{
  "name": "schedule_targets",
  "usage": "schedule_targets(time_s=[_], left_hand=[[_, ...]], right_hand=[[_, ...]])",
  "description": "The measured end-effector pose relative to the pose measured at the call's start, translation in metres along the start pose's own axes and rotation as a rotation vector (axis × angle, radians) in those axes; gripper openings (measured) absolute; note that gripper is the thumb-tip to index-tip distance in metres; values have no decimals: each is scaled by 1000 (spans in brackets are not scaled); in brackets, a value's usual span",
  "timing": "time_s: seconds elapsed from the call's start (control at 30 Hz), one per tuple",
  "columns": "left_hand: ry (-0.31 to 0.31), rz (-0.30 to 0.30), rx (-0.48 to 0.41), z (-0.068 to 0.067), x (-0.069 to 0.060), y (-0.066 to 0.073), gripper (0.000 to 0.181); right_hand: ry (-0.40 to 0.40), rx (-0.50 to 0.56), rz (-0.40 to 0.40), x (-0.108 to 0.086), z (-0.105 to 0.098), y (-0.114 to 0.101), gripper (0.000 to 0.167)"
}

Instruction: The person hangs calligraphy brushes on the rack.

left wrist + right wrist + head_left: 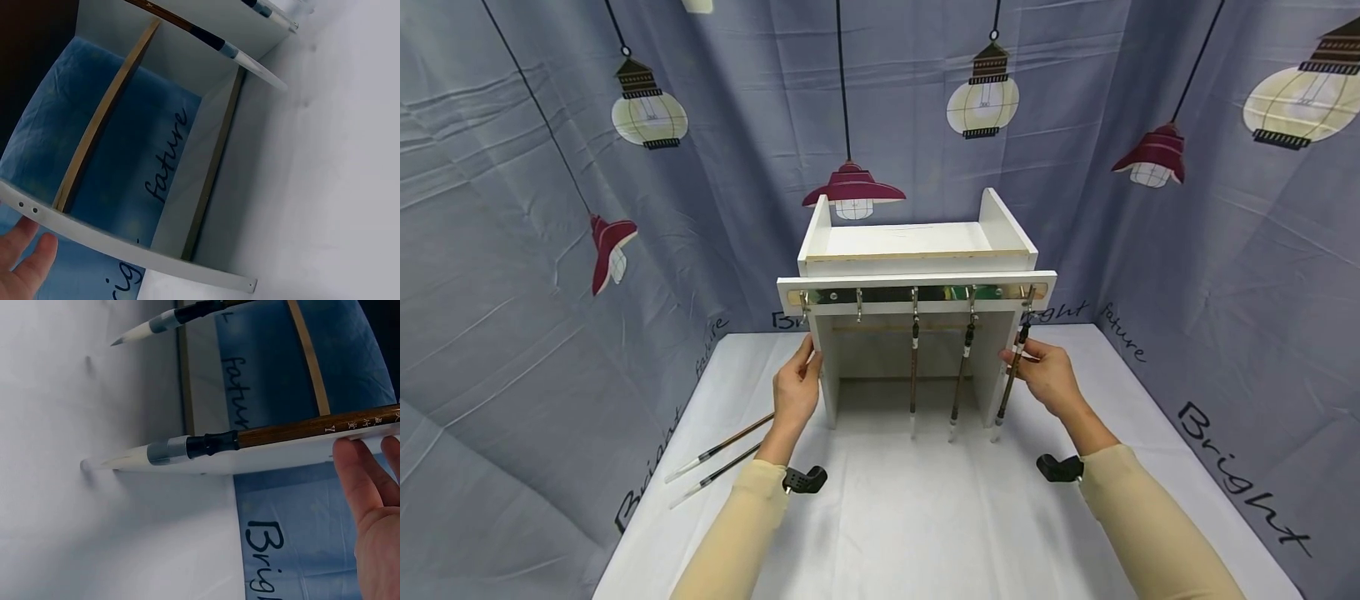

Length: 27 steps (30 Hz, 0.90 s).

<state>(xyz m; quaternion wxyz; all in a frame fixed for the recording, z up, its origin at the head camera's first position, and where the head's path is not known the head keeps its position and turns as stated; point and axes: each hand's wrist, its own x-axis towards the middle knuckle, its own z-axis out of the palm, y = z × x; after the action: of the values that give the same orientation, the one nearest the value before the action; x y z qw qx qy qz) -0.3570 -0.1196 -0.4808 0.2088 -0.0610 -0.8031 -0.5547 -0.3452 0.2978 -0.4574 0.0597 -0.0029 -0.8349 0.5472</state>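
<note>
From afar I saw a pale-yellow left sleeve (730,533) and a matching right sleeve (1153,521), with a curved black left-wrist camera (806,480) and a similar right-wrist camera (1058,468).

The widest way in lies in front of the white rack (917,267), over open table (917,517). Below the rack's two leftmost hooks (859,305), a hand could reach inside; across its middle and right, three hanging brushes (913,367) stand in the way. A crossbar (103,115) spans its back, with the curtain (917,83) behind. Left fingers (39,259) and right fingers (353,472) occupy its flanks; two lying brushes (730,442) obstruct the table at its front left.
</note>
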Motion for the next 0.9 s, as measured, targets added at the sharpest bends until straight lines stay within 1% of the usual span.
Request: schedule_targets(time_s=[0.1,0.13,0.2,0.27,0.37,0.43,0.5,0.6,0.8,0.9], left_hand=[[-22,-16,-20,-3,-3,-4,53],[-26,-24,-33,-4,-5,-5,53],[-27,-25,-30,-7,-9,-9,53],[-12,-8,-15,-10,-13,-13,49],[16,37,8,-17,-17,-17,43],[20,55,5,-22,-19,-21,39],[9,54,1,-28,-21,-25,38],[-17,35,11,-37,-24,-32,38],[-60,16,77,-56,-30,-46,40],[-72,28,114,-67,-32,-52,40]], right_hand=[[3,7,11,0,2,-1,58],[3,9,15,0,2,-1,58],[-1,9,20,0,3,-1,58],[-3,5,22,0,3,-2,58],[0,4,19,0,3,-2,58],[3,2,16,0,3,-3,59],[5,7,16,1,3,-3,60],[1,6,21,1,3,-2,61],[-3,14,33,1,2,0,62],[2,9,39,1,1,0,63]])
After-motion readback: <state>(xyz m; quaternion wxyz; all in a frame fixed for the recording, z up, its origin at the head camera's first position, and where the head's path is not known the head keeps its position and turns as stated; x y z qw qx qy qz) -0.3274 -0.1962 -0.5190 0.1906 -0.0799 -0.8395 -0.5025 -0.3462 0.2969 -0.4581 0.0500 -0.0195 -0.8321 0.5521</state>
